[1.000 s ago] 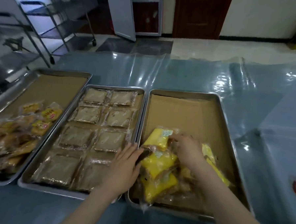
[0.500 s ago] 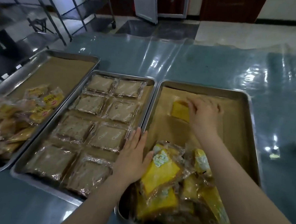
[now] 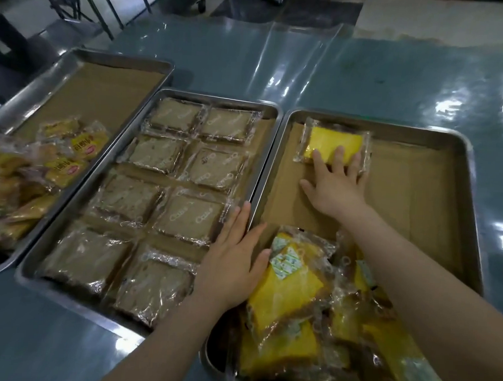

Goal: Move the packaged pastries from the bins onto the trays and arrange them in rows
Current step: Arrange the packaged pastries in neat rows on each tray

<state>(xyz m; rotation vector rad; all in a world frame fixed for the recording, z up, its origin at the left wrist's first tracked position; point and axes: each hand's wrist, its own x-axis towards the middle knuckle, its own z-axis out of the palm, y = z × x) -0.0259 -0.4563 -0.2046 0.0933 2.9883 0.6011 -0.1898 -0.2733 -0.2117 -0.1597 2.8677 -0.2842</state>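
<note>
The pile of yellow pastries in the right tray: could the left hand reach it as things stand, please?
Probably yes: the left hand lies open right beside the pile, with nothing between them.

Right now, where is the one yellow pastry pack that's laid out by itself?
In the head view, the yellow pastry pack lies flat in the far left corner of the right tray, touched by the right hand.

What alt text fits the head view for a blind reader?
The right hand presses a yellow packaged pastry into the far left corner of the right tray, whose near end holds a loose pile of them. The left hand rests at the rim of the middle tray, which holds eight brown pastries in two columns.
</note>
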